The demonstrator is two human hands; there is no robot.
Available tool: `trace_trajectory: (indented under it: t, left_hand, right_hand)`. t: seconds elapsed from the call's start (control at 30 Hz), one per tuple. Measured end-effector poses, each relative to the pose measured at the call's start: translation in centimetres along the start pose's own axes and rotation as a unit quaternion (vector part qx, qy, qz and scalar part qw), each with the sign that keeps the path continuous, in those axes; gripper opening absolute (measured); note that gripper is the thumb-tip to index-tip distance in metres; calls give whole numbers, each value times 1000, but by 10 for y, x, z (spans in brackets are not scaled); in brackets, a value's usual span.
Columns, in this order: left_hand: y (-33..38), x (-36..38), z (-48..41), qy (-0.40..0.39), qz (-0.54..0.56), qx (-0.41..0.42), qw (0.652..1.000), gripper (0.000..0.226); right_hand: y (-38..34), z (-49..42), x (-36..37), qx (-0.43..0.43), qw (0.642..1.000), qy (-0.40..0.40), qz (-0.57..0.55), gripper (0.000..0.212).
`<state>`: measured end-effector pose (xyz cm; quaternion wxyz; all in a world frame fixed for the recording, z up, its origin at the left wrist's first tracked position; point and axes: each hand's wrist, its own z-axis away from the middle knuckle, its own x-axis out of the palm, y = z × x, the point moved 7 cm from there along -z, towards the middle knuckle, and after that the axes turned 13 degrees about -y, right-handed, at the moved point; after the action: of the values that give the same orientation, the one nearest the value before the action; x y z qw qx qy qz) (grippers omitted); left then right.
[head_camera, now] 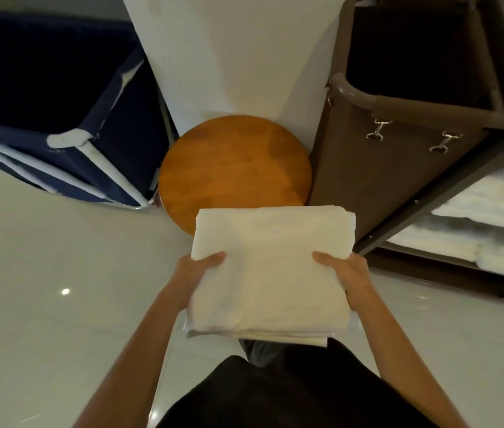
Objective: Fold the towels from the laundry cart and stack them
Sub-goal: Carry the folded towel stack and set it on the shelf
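View from above, looking down at a pale glossy tiled floor (44,288) with a round wooden stool (235,165) at the centre. To the left of the stool stands a navy fabric laundry cart (115,156) on a white tube frame, its inside dark. To the right of the stool, touching or almost touching it, stands a brown fabric laundry cart (383,168) with a rounded brown frame; its inside is also dark. Behind the stool rises a white column (229,57). Further right of the stool, past the brown cart, a shelf holds stacked white towels (491,205).

In front of the stool, a folded white towel (272,273) of several layers is held flat. Its far edge covers the stool's near rim; whether it touches the seat cannot be told. The left hand (195,276) grasps the towel's left side and the right hand (349,276) grasps its right side, each thumb on top and the fingers hidden underneath.

Two small metal clips (378,129) hang on the brown cart's side facing the stool.
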<state>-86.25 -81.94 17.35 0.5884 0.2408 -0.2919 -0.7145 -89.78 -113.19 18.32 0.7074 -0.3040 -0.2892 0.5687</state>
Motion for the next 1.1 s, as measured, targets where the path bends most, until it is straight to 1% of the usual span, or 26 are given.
trace_trajectory:
  t: [0.1,0.2,0.27,0.33,0.57,0.63,0.73,0.77,0.87,1.0,1.1]
  left_hand:
    - [-22,20,25,-4,3,-3,1000,40]
    - [-33,45,51,-14,14,7,1000,35]
    - [-36,60,64,-23,14,9,1000,30]
    - [-41,74,69,-31,12,13,999,29]
    - [-42,137,74,-70,-16,33,997,37]
    - [-42,161,73,-78,-20,38,996,37]
    - [-42,204,72,-92,-29,42,994,51]
    - [-42,220,72,-96,-31,46,994,50]
    - [-47,273,73,-104,-32,41,993,36]
    - [-57,350,80,-93,-35,36,994,33]
    - [-66,406,88,-102,-44,36,993,35]
  right_hand:
    - [17,29,-21,5,1000,11,12,29]
    - [28,58,-47,16,999,25,19,41]
    - [34,72,-62,24,999,31,18,47]
    - [40,85,-78,25,999,35,16,50]
    - [49,120,-140,1,998,56,-22,40]
    - [51,127,-163,-4,998,59,-36,33]
    - [54,139,-205,-10,996,67,-54,25]
    - [56,143,-221,-11,996,72,-56,26]
    - [62,155,-275,-10,995,86,-56,35]
    - [68,175,-351,-15,994,96,-58,27]
    - [71,191,-404,-17,993,107,-56,23]
